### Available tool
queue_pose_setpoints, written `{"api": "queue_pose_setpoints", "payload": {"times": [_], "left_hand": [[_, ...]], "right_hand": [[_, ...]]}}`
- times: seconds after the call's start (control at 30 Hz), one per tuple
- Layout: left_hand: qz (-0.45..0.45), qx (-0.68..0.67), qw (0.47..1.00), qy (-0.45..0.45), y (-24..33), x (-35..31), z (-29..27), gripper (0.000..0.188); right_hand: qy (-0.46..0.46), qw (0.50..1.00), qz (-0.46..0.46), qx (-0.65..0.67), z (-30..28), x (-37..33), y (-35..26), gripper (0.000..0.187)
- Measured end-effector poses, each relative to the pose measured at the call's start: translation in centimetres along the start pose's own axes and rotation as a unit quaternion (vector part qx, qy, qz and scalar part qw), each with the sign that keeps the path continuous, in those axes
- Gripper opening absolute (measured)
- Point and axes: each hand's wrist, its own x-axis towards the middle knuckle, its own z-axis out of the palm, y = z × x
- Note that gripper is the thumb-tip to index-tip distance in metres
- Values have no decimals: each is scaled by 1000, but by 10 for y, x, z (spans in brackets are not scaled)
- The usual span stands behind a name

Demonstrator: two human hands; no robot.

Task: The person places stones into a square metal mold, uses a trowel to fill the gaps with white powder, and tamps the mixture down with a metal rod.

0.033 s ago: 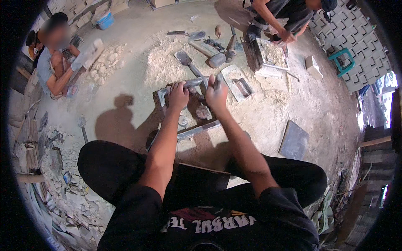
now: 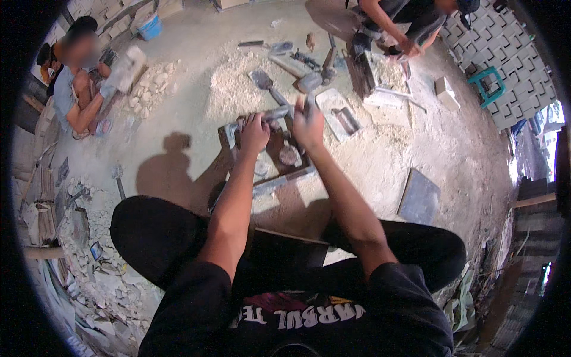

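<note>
In front of my crossed legs a rectangular mould-like frame with grey side bars lies on the dusty floor. My left hand is closed at its far bar; what the fingers hold is hidden under them. Beside it, my right hand is blurred and wrapped round a dark handle-like piece that sticks up from the fist. A round, dusty lump sits inside the frame, near my right wrist. Just beyond my hands lies a small trowel or shovel with a flat blade.
Pale crumbly material is heaped beyond the frame. A mallet and other tools lie behind a pale tray. A dark flat plate lies right. One co-worker handles a block at far left; another works over a box at far right.
My right hand has shifted slightly, its dark piece now standing higher above the fist. My left hand has barely moved. The far-left co-worker's block has tilted.
</note>
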Motion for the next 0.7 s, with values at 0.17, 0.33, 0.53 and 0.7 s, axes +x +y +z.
{"api": "queue_pose_setpoints", "payload": {"times": [0.17,0.33,0.53,0.7], "left_hand": [[-11,13,1000,-19,-32,-14,4,47],[-67,75,992,-72,-52,-12,-10,51],[-93,23,985,-143,-40,17,-29,39],[-24,60,998,-8,-65,7,-15,33]], "right_hand": [[15,995,91,49,-6,-10,-40,27],[-13,993,107,49,-2,15,-38,35],[-24,998,56,23,-14,-6,-7,42],[6,1000,19,19,-6,-17,-32,36]]}}
